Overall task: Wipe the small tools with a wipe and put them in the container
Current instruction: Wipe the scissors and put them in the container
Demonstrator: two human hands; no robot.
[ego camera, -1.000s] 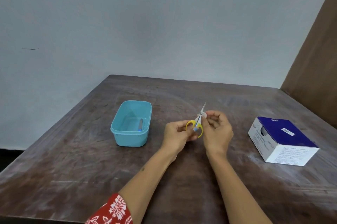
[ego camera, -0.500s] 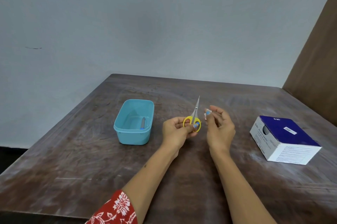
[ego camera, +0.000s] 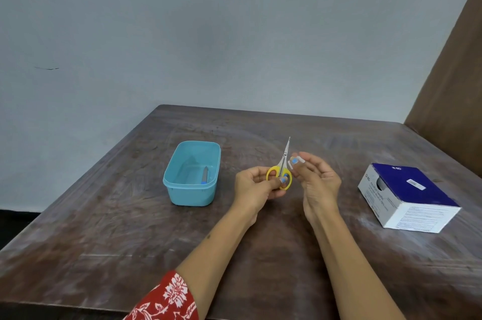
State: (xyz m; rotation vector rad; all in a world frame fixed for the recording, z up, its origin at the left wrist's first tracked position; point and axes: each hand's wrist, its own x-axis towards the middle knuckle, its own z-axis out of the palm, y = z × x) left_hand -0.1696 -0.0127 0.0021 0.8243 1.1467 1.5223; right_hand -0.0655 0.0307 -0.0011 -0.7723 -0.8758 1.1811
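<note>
Worn brown wooden surface (ego camera: 109, 228). Left hand (ego camera: 257, 186) grips yellow-handled small scissors (ego camera: 281, 171); right hand (ego camera: 317, 181) pinches white wipe (ego camera: 296, 162). Wiping step; next, blade contact.

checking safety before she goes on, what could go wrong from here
1. The scissors are held by the yellow handles in the left hand with the sharp tip up and bare; the right hand close beside it could get pricked.
2. The wipe is small and pinched only at the fingertips, so it may slip.
3. Moving to the container, the tip could strike the tool already inside.
</note>
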